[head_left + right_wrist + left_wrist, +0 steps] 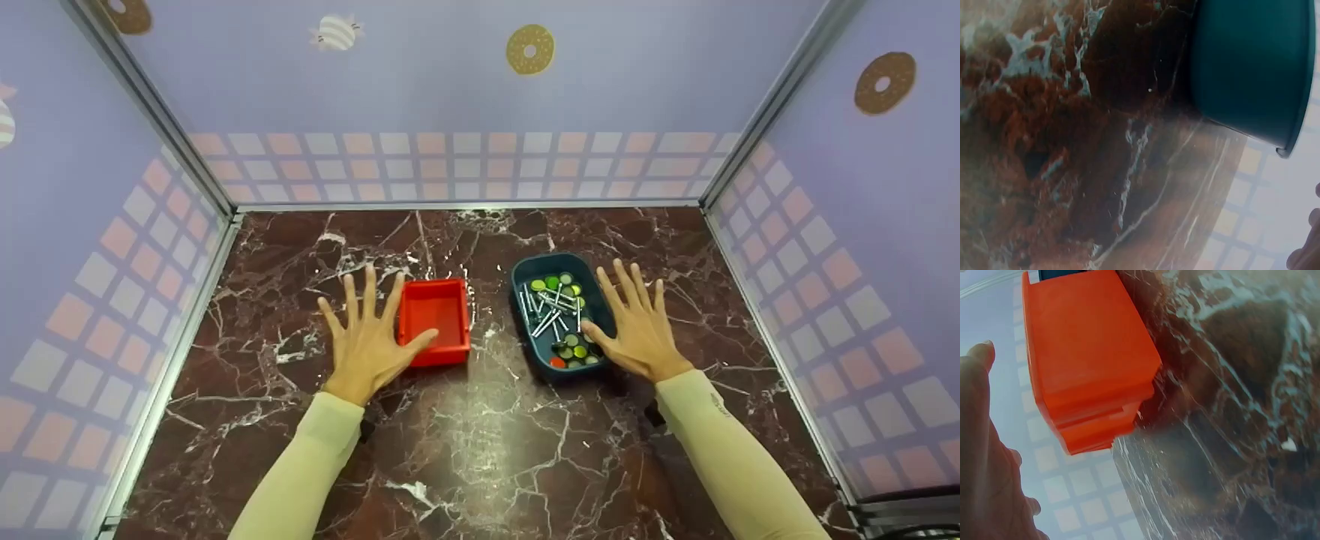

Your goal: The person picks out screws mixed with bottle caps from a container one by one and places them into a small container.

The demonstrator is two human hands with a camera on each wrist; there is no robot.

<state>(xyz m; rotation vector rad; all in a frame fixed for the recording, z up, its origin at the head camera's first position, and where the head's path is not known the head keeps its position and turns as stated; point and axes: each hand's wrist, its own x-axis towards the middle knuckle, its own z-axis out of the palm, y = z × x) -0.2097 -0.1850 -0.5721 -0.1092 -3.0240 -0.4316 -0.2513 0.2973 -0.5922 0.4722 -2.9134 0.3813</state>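
My left hand [369, 346] is spread flat with straight fingers beside a red plastic bin [435, 324], its thumb overlapping the bin's left side in the head view. That red bin [1092, 337] has a stepped wall and shows nothing inside it. On the other side, my right hand [637, 330] is also spread, its thumb over the right rim of a dark teal tray [541, 354]. Inside the tray lie several silver screws [553, 309] in a heap, with green, yellow and clear round discs [576, 346] around them and one orange disc [557, 362]. Neither hand holds anything.
Both containers stand on a dark reddish-brown marbled tabletop [480, 450], with a strip of it between them. Pale purple panels [450, 90] with pink and white squares enclose the left, back and right. Metal rails [465, 205] run along the panel edges.
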